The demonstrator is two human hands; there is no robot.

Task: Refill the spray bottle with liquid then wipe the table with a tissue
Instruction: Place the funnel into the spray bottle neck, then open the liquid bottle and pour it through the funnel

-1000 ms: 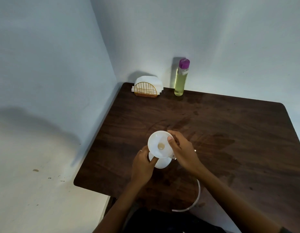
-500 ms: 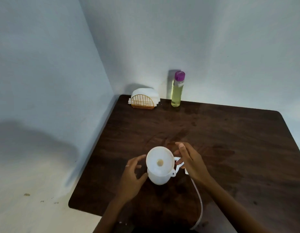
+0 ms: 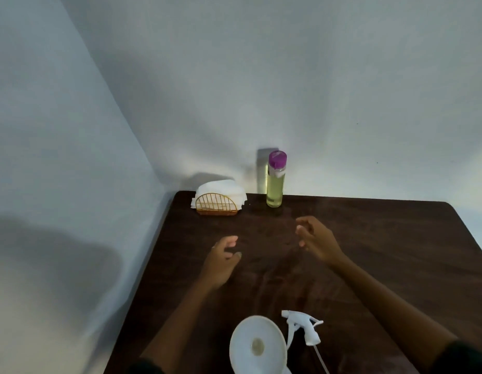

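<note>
I can read no text, label, brand, number or sign on anything in front of me. The bottle (image 3: 275,182) by the wall shows only its purple cap and yellow-green liquid, with no lettering I can make out.
</note>
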